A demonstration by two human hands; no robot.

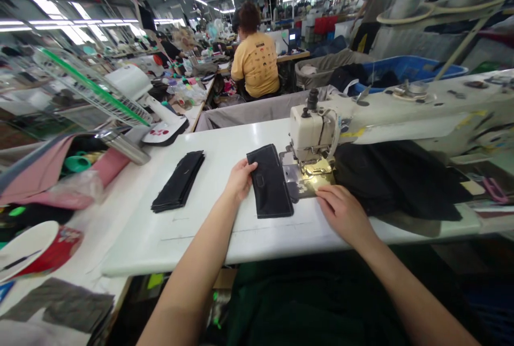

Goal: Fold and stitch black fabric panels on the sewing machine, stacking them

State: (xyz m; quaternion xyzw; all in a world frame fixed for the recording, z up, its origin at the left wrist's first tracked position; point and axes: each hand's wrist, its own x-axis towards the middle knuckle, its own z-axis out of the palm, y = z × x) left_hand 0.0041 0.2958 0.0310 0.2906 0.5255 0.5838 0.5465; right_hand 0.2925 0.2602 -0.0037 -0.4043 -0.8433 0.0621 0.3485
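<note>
My left hand (241,179) grips the upper left edge of a black fabric flap (271,185), its thumb on top. Pale stitching runs along the flap's border, and a small stitched outline shows in its middle. The flap lies on the white table left of the sewing machine (313,132). At the machine's metal plate (299,177), my right hand (341,209) rests with its fingertips at the front edge near the needle area; whether they pinch anything is not visible. A stack of similar black pieces (179,182) lies farther left. Dark cloth (393,177) is bunched right of the needle area.
A small white fan (130,86) and a steel flask (124,145) are at the left. Nearer lie a red and white bowl (44,247) and grey cloth scraps (60,303). Behind the table, a person in a yellow shirt (257,65) sits near a blue bin (417,70).
</note>
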